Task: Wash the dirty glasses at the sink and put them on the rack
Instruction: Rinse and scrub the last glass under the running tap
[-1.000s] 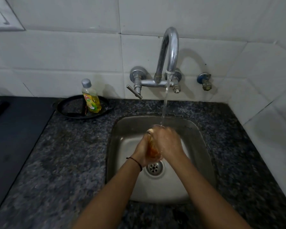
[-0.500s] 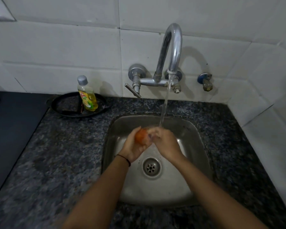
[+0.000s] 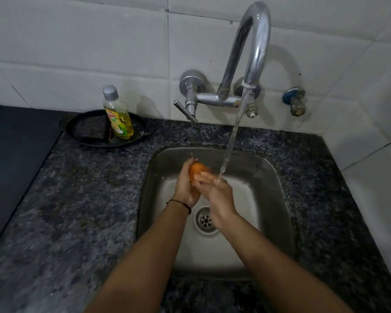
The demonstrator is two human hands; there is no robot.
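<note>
Glass (image 3: 195,170) shifted left of stream (image 3: 229,150); left hand (image 3: 185,188) wraps it, right hand (image 3: 219,195) flat against it.

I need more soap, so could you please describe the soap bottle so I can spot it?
Start at the steel sink in the speckled counter and look left along the tiled wall to a round black tray. The bottle stands in it: clear, holding yellow liquid, silver cap, the only bottle in view.
</note>
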